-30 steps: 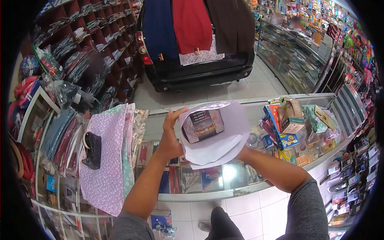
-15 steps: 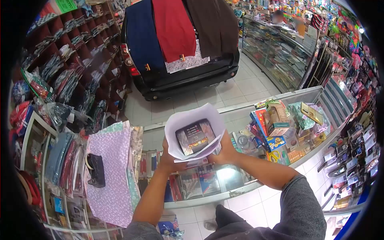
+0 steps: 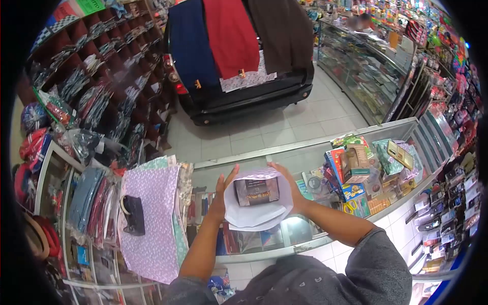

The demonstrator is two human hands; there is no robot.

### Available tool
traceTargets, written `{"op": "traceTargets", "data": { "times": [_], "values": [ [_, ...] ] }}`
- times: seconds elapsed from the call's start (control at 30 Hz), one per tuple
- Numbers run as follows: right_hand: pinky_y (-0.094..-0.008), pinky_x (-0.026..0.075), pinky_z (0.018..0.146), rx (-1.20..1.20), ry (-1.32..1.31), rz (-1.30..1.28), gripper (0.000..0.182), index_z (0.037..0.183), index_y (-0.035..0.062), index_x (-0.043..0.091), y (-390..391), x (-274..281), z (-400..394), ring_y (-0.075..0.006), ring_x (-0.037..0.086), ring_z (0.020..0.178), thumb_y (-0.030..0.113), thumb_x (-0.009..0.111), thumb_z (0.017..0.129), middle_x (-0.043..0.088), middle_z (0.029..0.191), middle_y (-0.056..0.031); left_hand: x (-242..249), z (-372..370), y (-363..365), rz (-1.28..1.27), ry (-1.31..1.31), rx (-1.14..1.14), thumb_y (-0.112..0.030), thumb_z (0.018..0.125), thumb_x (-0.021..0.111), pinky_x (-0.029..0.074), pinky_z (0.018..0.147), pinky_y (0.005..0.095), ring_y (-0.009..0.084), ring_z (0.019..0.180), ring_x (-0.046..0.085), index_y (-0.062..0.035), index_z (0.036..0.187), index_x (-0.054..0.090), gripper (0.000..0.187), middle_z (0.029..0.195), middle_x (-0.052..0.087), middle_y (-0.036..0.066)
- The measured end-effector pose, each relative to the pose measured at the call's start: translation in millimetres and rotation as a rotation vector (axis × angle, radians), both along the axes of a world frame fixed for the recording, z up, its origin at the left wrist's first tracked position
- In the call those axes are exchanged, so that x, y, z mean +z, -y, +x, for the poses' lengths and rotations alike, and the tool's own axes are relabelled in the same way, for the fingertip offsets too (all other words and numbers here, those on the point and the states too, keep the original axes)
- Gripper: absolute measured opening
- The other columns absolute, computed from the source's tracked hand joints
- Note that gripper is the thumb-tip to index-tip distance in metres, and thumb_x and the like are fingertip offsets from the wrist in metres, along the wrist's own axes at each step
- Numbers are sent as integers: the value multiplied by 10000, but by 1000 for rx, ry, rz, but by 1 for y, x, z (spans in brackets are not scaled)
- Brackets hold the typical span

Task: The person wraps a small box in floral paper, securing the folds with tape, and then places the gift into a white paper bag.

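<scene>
Between my two hands stands a paper bag (image 3: 258, 218), white inside with a lilac patterned outside, its mouth facing up toward me. Down inside it lies a dark printed box (image 3: 263, 195) with light lettering. My left hand (image 3: 219, 195) presses the bag's left side, fingers pointing up along it. My right hand (image 3: 293, 189) grips the opposite side, fingertips at the far rim. Left of the bag, a black tape dispenser (image 3: 134, 218) rests on lilac patterned wrapping sheets (image 3: 150, 254). The bag's underside is hidden.
Beneath my hands runs a glass display counter (image 3: 223, 158). Boxes (image 3: 354, 165), yellow scissors (image 3: 349, 206) and a gold phone (image 3: 400, 155) lie on its right. Beyond stands a car (image 3: 244, 109) draped with cloths. Shelves of bagged goods (image 3: 91, 96) line the left. A person (image 3: 366, 23) is behind the far counter.
The bag has tipped so its near inner wall shows more, and its far rim is drawn in over the box. My fingers have shifted up toward the rim. The camera view has shifted slightly.
</scene>
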State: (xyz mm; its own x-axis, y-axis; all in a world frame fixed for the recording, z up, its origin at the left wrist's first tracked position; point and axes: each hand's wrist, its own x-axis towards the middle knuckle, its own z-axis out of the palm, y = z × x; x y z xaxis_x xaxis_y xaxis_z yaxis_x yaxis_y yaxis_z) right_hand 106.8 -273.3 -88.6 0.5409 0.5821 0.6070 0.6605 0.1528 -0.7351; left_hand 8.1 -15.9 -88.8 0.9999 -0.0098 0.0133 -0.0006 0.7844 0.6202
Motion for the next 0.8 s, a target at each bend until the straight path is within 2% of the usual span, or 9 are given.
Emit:
{"op": "traceTargets", "data": {
  "times": [0.07, 0.1, 0.23, 0.4, 0.47, 0.53, 0.6, 0.67, 0.8],
  "values": [
    [-479, 315, 1209, 52, -269, -42, 1075, 1592, 32, 309, -1, -12, 2, -408, 405, 1464, 271, 854, 697, 404, 1594, -222, -37, 8, -13, 930, 502, 186, -415, 1047, 593, 155, 1287, 404, 281, 1566, 277, -113, 1653, 161, 803, 1715, 221, 182],
    [-477, 323, 1204, 41, -71, 26, 1041, 1585, 29, 316, 3, 5, -2, -403, 412, 1457, 226, 826, 700, 419, 1572, -226, -34, 5, -27, 1180, 208, 186, -325, 901, 809, 249, 1266, 429, 321, 1531, 339, -69, 1625, 230, 961, 1678, 280, 212],
    [-476, 335, 1188, 12, -106, 31, 958, 1560, 13, 335, 1, 2, -6, -402, 439, 1417, 173, 786, 731, 448, 1511, -233, -19, -12, -14, 1786, 332, 520, -289, 707, 947, 333, 1222, 451, 373, 1465, 414, 16, 1575, 294, 1128, 1560, 428, 228],
    [-497, 357, 1156, -5, 85, -18, 902, 1521, 6, 374, 3, 28, -14, -434, 459, 1363, 184, 801, 747, 466, 1466, -248, -25, -19, -6, 1527, 294, 570, -166, 705, 926, 362, 1188, 470, 418, 1426, 437, 1, 1542, 371, 1018, 1510, 458, 247],
    [-473, 337, 1178, -21, 64, -90, 959, 1543, 1, 337, 5, 28, -15, -384, 430, 1407, 199, 810, 732, 446, 1481, -226, -32, -4, -6, 1832, 383, 700, -67, 707, 885, 371, 1165, 485, 466, 1402, 434, -11, 1516, 413, 938, 1483, 456, 263],
    [-477, 348, 1159, 3, 73, -95, 929, 1528, -10, 358, 6, 23, -13, -396, 439, 1387, 204, 803, 742, 445, 1478, -251, 16, -16, 22, 1614, 247, 716, -19, 731, 838, 385, 1144, 498, 482, 1385, 433, -14, 1485, 448, 849, 1477, 446, 263],
    [-477, 353, 1148, 14, 101, -50, 918, 1512, -22, 378, 7, 23, -15, -411, 451, 1363, 216, 810, 737, 442, 1474, -275, -20, -13, 10, 1621, 210, 699, -27, 798, 791, 392, 1146, 493, 454, 1356, 484, -18, 1504, 415, 801, 1447, 482, 257],
    [-504, 355, 1143, 22, 111, -58, 916, 1527, 16, 393, 7, 27, -17, -443, 446, 1370, 217, 812, 737, 422, 1496, -290, -94, -14, -28, 2318, 588, 725, -53, 885, 728, 378, 1174, 453, 375, 1373, 520, -24, 1611, 268, 860, 1505, 487, 225],
    [-582, 396, 1105, -27, 286, 13, 904, 1539, 139, 435, 1, 38, -33, -518, 434, 1389, 164, 827, 725, 363, 1551, -323, -63, -39, -15, 1817, 421, 621, -57, 907, 700, 380, 1174, 441, 349, 1376, 523, -31, 1629, 224, 865, 1524, 481, 214]
  ]
}}
